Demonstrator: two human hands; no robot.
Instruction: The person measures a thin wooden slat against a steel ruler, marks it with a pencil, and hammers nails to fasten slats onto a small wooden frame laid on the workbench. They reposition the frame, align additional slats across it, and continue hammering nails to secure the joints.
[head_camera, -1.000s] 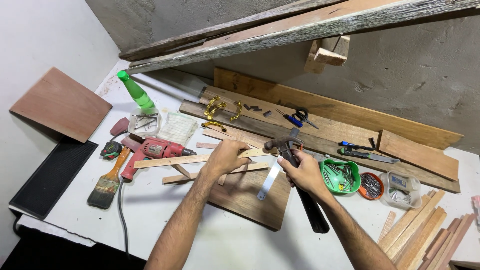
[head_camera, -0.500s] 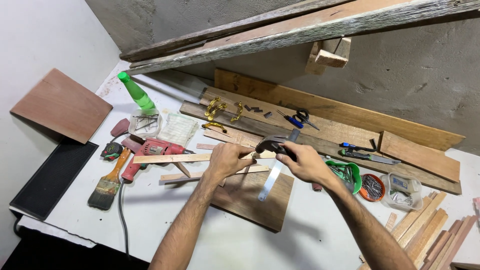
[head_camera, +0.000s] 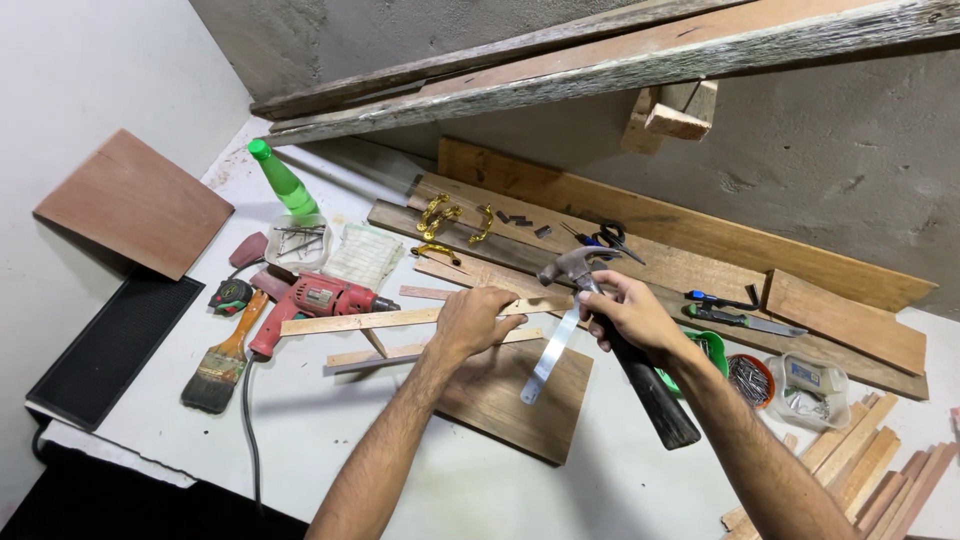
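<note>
White worktable (head_camera: 330, 440); left hand (head_camera: 478, 318) pinching wooden strip (head_camera: 350, 321); right hand (head_camera: 630, 312) clenching hammer (head_camera: 612, 335)

At the left of the frame lie a red drill (head_camera: 315, 297), a paintbrush (head_camera: 222, 362), a tape measure (head_camera: 231, 294) and a black mat (head_camera: 115, 345). A green bottle (head_camera: 281, 180) stands at upper left. Gold handles (head_camera: 442, 215) and scissors (head_camera: 603, 236) rest on planks at centre. A green bowl (head_camera: 708, 352) sits at right.

A red drill (head_camera: 312, 298) is lying by a green bottle (head_camera: 281, 180); brass-gold handles (head_camera: 440, 215) are gleaming on brown planks (head_camera: 700, 235); a black-handled hammer (head_camera: 625, 345) is showing its grey head.
</note>
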